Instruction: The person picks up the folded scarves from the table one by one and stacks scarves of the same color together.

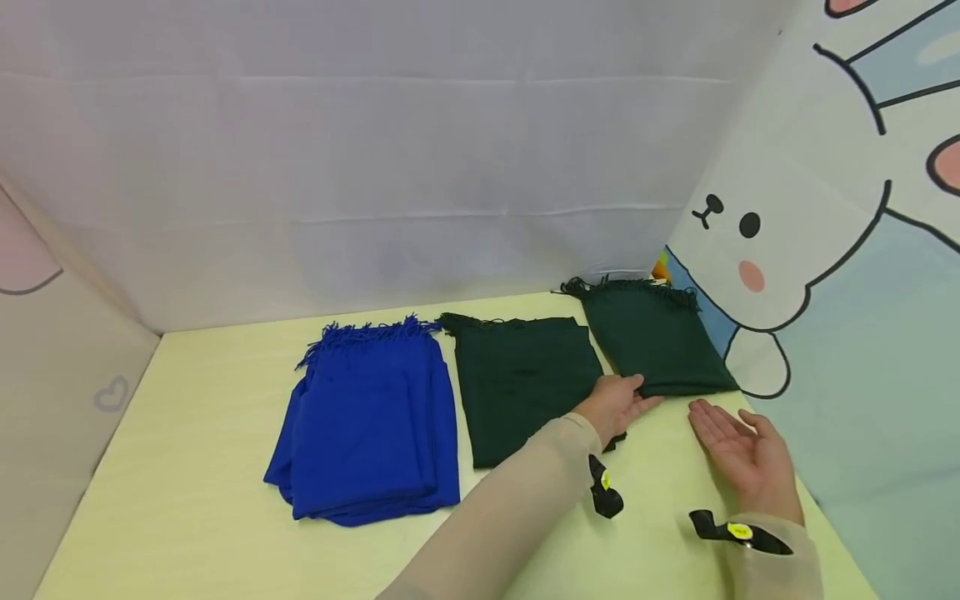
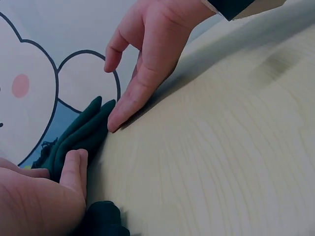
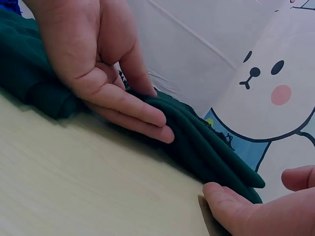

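Note:
A dark green fringed scarf (image 1: pixel 656 337), folded flat, lies at the table's far right with its fringe toward the back wall. At its near left corner is my left hand (image 1: pixel 615 406), thumb over the top and straight fingers along the layered front fold (image 3: pixel 197 152). My right hand (image 1: pixel 742 458), palm turned up and fingers straight, is by the near right corner; in the right wrist view its fingertips (image 3: pixel 212 189) are close against the fold. A second folded green scarf (image 1: pixel 517 383) lies under and beside my left wrist, partly hidden by it.
A larger stack of folded blue fringed cloth (image 1: pixel 367 425) is left of the green scarves. The pale yellow table (image 1: pixel 187 500) meets a white cloth wall (image 1: pixel 375 167) behind and a wall printed with a cartoon animal (image 1: pixel 817 233) at the right.

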### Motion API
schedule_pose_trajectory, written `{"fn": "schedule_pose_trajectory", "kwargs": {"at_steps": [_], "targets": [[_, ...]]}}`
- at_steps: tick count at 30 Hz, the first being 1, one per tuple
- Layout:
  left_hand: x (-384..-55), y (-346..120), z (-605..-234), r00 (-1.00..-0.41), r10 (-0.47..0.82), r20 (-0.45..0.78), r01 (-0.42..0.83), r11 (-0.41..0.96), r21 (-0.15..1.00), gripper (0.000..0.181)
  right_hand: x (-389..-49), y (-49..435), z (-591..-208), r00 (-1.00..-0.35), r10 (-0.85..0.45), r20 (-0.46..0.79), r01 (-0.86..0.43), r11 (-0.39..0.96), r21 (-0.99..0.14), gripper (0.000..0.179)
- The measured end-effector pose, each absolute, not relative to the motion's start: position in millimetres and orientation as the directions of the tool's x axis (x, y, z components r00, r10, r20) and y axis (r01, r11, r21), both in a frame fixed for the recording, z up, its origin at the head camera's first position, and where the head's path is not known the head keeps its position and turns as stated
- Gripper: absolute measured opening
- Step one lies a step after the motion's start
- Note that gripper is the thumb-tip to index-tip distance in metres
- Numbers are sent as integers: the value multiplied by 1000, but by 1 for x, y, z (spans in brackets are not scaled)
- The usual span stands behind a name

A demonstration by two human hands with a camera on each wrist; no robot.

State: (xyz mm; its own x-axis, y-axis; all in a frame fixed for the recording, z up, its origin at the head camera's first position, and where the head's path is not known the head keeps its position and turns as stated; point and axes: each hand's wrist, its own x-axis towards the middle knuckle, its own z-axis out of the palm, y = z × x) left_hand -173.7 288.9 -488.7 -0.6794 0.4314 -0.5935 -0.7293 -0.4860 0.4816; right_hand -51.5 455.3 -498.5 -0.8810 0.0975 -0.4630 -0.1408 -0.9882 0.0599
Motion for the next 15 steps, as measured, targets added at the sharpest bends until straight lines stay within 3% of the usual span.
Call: {"fn": "schedule_pose_trajectory", "kwargs": {"at_steps": [7, 15], "targets": [[-177, 280, -492, -665, 495, -559, -740, -537, 404, 61, -58, 454, -502, -902, 50, -428, -86, -994, 65, 63], [-177, 278, -487, -634, 550, -543, -758, -582, 295, 64, -70, 451, -502, -882, 56, -468, -84, -996, 39, 67]]}}
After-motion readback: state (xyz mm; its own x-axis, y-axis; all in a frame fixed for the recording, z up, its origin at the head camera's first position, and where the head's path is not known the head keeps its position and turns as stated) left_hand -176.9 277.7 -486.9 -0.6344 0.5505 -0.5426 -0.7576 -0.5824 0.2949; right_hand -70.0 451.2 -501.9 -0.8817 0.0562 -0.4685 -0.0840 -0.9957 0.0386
